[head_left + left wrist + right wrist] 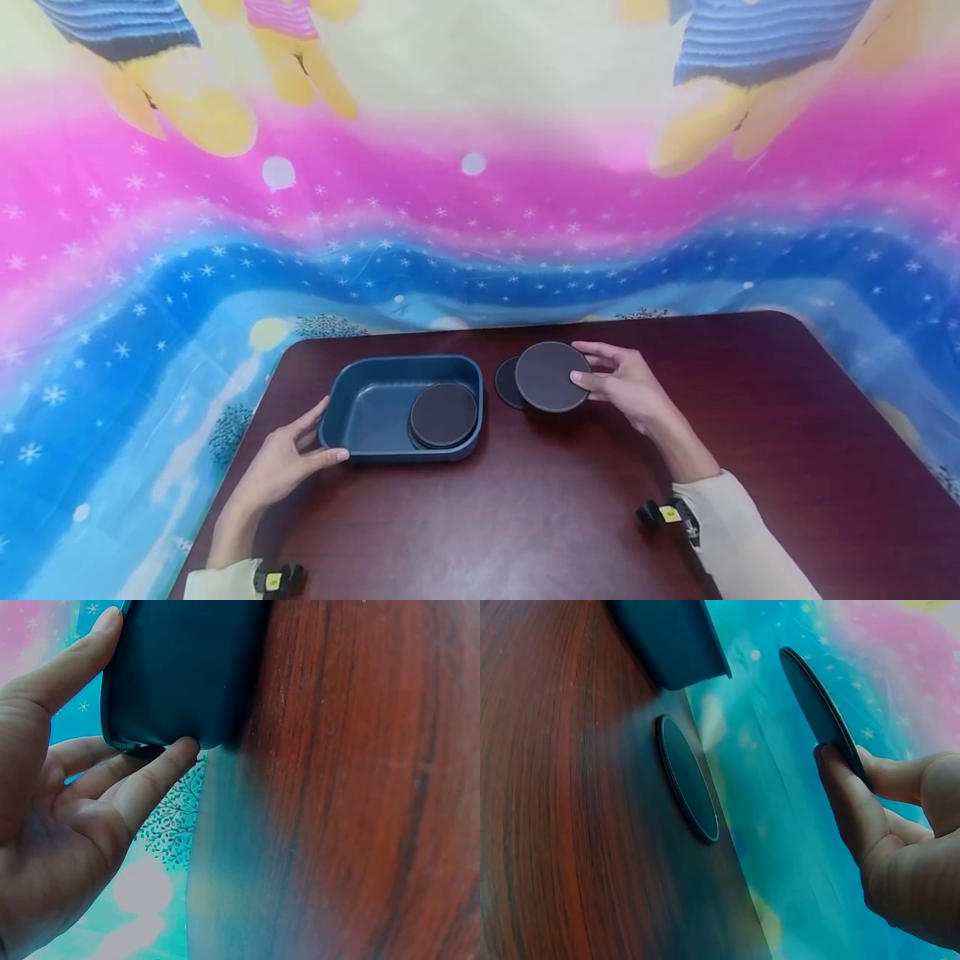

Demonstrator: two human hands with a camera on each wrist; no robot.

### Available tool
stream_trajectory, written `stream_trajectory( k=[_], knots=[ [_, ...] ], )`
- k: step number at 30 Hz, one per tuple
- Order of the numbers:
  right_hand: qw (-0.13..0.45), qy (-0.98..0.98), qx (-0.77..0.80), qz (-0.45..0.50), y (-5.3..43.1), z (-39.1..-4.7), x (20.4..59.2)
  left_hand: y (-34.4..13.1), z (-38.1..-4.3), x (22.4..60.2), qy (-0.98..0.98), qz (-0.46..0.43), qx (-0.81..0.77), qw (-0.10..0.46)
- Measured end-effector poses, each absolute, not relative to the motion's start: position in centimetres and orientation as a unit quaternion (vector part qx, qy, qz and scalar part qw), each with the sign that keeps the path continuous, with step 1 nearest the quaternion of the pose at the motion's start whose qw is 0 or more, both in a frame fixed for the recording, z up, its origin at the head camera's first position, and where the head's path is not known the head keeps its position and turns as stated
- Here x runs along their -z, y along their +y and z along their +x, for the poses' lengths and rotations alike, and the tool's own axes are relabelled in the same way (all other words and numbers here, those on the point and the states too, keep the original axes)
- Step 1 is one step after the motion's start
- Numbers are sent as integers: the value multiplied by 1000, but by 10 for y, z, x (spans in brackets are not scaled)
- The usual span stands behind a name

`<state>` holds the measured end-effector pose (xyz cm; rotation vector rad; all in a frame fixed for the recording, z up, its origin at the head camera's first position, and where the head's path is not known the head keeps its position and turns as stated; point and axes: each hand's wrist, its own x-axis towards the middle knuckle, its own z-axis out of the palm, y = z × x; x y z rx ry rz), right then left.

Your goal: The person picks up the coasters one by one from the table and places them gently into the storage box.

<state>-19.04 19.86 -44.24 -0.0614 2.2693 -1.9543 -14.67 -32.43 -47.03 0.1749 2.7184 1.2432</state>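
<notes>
My left hand (281, 462) holds the left end of a dark blue rectangular container (401, 457), its thumb at the near corner and its fingers against the end wall. Inside the container, at its right side, lies a small stack of round dark coasters (443, 414). To the right of it, my right hand (626, 387) pinches another round coaster (551, 377) by its right edge, above the table. In the right wrist view the held coaster (821, 709) is clear of the surface. Another coaster (688, 780) lies flat on the table below, partly covered in the head view.
A dark reddish-brown table (525, 517) with rounded far corners carries everything. Behind and beside it hangs a colourful printed cloth (480, 217). Each wrist wears a small black device, such as the one by the right sleeve (738, 533).
</notes>
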Motion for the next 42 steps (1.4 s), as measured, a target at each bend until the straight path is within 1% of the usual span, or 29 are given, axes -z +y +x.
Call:
stream_trajectory(
  k=[18,42],
  knots=[
    [100,745,659,-18,168,-199,445,-325,-147,471,907,50,-412,75],
    [103,738,666,-37,137,-200,449,-325,-147,472,904,52,-418,71]
  ],
)
